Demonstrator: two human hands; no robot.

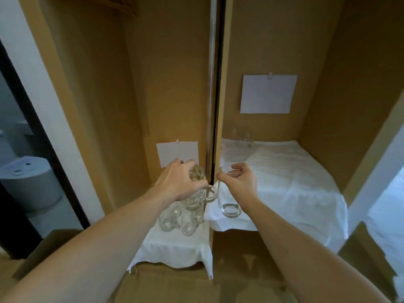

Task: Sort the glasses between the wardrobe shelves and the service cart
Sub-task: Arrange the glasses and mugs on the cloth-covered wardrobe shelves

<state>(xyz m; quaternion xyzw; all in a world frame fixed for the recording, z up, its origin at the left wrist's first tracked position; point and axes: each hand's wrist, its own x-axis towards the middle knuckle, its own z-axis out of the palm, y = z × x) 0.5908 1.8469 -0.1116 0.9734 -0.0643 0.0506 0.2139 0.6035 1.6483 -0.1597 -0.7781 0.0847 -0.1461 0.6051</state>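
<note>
While both arms reach into the wardrobe, each hand has a glass of its own.
Left hand [179, 182]: fingers curled over the top of a cut-glass mug [196, 193], gripping it from above; the mug is ribbed, thick-walled and clear, with a looped handle turned toward the centre divider [215, 106].
Right hand [239, 180]: thumb and fingers pinch the rim of a smooth tumbler [229, 204], which is plain, straight-sided and thick-bottomed, and hangs just above the front edge of the right shelf.
Glasses below the mug: a cluster of patterned glasses [177, 219] stands on the left shelf, perhaps three or four; blur keeps the count uncertain.
Back of right shelf: faint clear glassware [244, 136], seemingly two pieces, near the rear wall.
Shelf coverings: two crumpled white cloths, one on the lower left shelf [172, 248], one on the higher right shelf [295, 182], both draping over the front edges.
Wardrobe walls: flat, matt, tan board.
Paper sheets: two blank white rectangles, each clipped at the top, a small one [170, 152] in the left bay, a larger one [269, 95] in the right.
</note>
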